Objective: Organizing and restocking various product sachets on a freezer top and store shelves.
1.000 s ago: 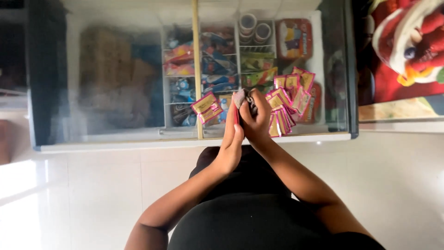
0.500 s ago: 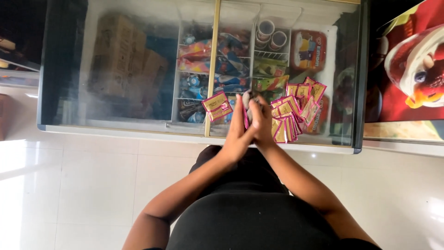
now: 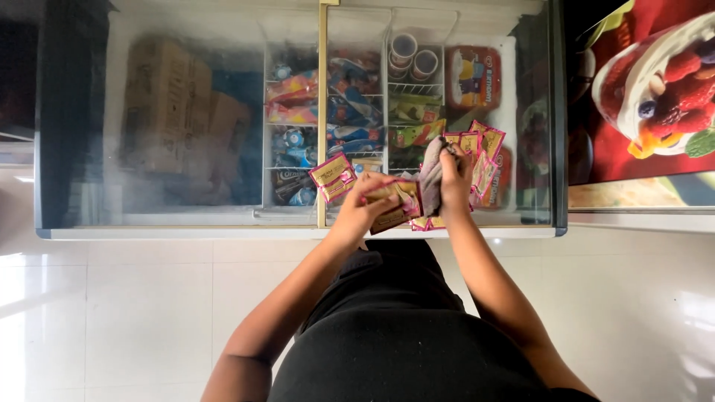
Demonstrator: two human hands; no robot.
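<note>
I stand at a glass-topped chest freezer (image 3: 186, 223). My left hand (image 3: 366, 201) holds a pink and gold packet (image 3: 395, 202) over the lid. My right hand (image 3: 454, 179) grips a grey cloth (image 3: 432, 175) and presses it against that packet. Several more pink and gold packets (image 3: 480, 152) lie on the glass to the right of my hands, and one lone packet (image 3: 333, 177) lies to the left of them.
Under the glass, wire baskets hold colourful ice cream wrappers (image 3: 298, 100), stacked cups (image 3: 413, 59) and a red tub (image 3: 473, 78); cardboard boxes (image 3: 171, 112) fill the left half. A second freezer with a dessert picture (image 3: 648, 97) stands at the right. White floor tiles (image 3: 134, 313) lie below.
My left hand has lifted one packet off the lid and my right hand has brought the cloth onto it. The camera has shifted so the freezer sits more to the left.
</note>
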